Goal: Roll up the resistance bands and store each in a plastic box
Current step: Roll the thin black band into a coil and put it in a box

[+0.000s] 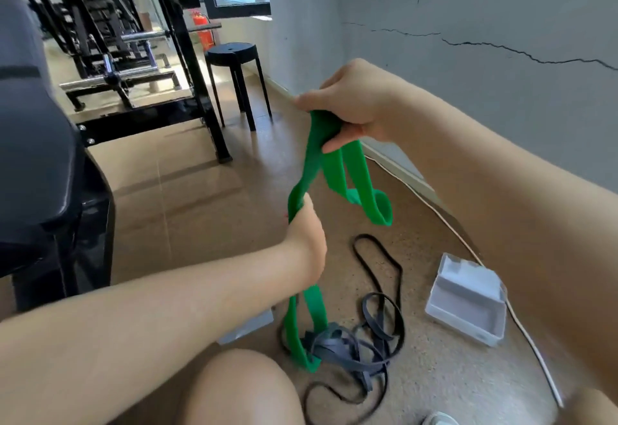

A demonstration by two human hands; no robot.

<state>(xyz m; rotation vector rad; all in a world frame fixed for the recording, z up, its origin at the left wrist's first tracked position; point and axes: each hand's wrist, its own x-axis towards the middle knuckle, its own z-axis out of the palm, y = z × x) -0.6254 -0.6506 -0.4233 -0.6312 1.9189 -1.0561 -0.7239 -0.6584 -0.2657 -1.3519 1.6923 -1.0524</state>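
A wide green resistance band (337, 174) hangs in the air in front of me. My right hand (351, 103) grips its folded top, and a short loop dangles below that hand. Lower down, my left hand (306, 234) grips the band's long stretch. The band's bottom loop reaches the floor and lies among a tangle of grey and black bands (361, 341). A thin black band (378, 257) lies looped on the floor beyond them. To the right stands an open clear plastic box (468, 301) with nothing in it. A second grey box (247, 327) is partly hidden under my left forearm.
A white cable (521, 324) runs along the floor by the grey wall on the right. A black stool (234, 53) and a black weight rack (133, 57) stand farther back. A dark padded bench (40, 157) is at my left. My bare knee (240, 388) is at the bottom.
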